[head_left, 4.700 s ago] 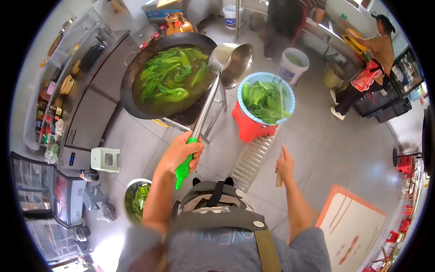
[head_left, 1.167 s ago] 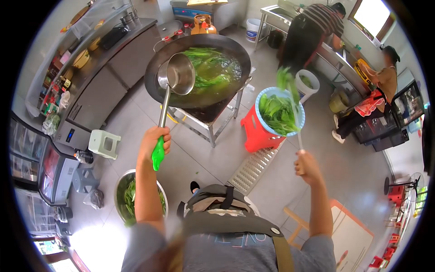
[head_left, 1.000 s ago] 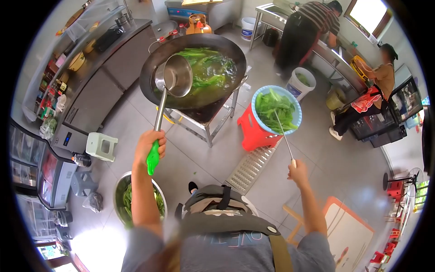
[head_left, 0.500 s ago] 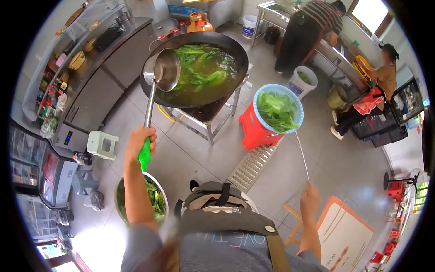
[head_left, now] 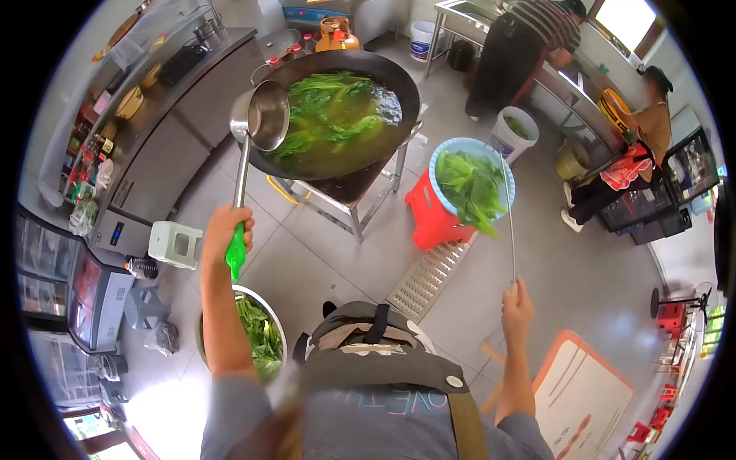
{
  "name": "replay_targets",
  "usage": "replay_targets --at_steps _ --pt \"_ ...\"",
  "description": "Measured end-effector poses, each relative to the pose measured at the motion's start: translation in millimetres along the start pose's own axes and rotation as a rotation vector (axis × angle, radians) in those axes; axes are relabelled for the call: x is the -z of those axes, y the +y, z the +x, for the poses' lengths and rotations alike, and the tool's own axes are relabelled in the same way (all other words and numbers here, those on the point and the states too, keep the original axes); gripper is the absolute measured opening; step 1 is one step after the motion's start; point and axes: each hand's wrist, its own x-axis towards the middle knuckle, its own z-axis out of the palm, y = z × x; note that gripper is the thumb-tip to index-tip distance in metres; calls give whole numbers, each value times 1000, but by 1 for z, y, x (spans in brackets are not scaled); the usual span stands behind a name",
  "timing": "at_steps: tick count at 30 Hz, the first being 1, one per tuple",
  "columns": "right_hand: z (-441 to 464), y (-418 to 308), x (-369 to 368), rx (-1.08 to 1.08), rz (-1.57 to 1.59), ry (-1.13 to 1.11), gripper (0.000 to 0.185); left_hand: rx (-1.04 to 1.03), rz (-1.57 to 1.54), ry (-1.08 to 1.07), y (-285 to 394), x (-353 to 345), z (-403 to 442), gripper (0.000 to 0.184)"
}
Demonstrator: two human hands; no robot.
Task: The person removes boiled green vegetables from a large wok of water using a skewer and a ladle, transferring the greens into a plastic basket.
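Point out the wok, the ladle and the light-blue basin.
Wok (head_left: 409, 100): head view, on the dark inner wall at its right side.
Ladle (head_left: 270, 116): head view, on the inside of its metal bowl.
Light-blue basin (head_left: 466, 142): head view, on its far rim.

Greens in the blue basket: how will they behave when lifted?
Probably floppy: a bunch of the greens sags over the rim of the blue basket. Likely to come up in clumps, since the leaves are heaped and overlapping. Some could slip off the metal rod, as its thin shaft gives little support.

Bright, window glare, fisheye edges, blurred sleeve (head_left: 238, 410)
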Motion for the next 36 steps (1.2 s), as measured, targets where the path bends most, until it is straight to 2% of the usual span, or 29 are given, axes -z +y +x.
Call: replay_targets --at_steps 4,7,13,16,19,22,26,29,31,34,36 --pt "-3 -7 10 -56 145 -39 39 7 -41 -39 -7 6 7 14" --pt "-8 -12 33 -258 234 -132 41 19 5 -37 -7 9 7 14" --pt "-32 17 58 -311 66 -175 41 -51 33 -120 -13 19 17 15" --pt "-29 23 56 -267 -18 -185 40 -64 22 -106 -13 16 15 14" --pt "-4 78 19 254 -452 -31 41 -60 3 -107 -15 12 16 14" --pt "20 78 -20 105 -481 -60 40 -32 -13 -77 -7 1 6 13" --pt "23 81 -20 69 -511 -136 38 -34 9 -42 2 -6 -2 13" --pt "1 85 9 130 -376 -112 39 -5 8 6 12 -1 -4 13" --pt "-11 78 19 272 -251 -74 37 7 26 16 15 6 4 13" --pt "-7 29 11 430 -166 -10 38 -15 112 15 16 13 19 13" --pt "2 -26 4 86 173 -225 40 -43 154 30 21 13 29 14"
